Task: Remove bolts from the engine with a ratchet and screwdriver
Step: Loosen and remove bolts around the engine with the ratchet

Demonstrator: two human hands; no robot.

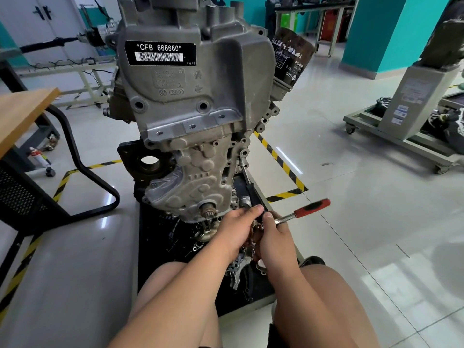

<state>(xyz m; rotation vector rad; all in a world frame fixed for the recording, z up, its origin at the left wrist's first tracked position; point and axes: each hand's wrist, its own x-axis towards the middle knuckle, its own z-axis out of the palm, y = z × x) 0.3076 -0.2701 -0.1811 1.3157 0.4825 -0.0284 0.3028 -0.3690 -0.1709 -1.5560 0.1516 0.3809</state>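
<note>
The grey engine stands upright on a black mat in front of my knees. A screwdriver with a black handle leans up against the engine's right side, its tip at a bolt hole. My left hand is at the handle's lower end with its fingers curled over it. My right hand sits just to the right and grips the metal shaft of a ratchet. The ratchet's red and black handle sticks out to the upper right. The ratchet's head is hidden between my hands.
A black oil filter juts from the engine's upper right. Several loose metal parts lie on the mat under my hands. A wooden table with a black frame stands at left, and a wheeled stand at right.
</note>
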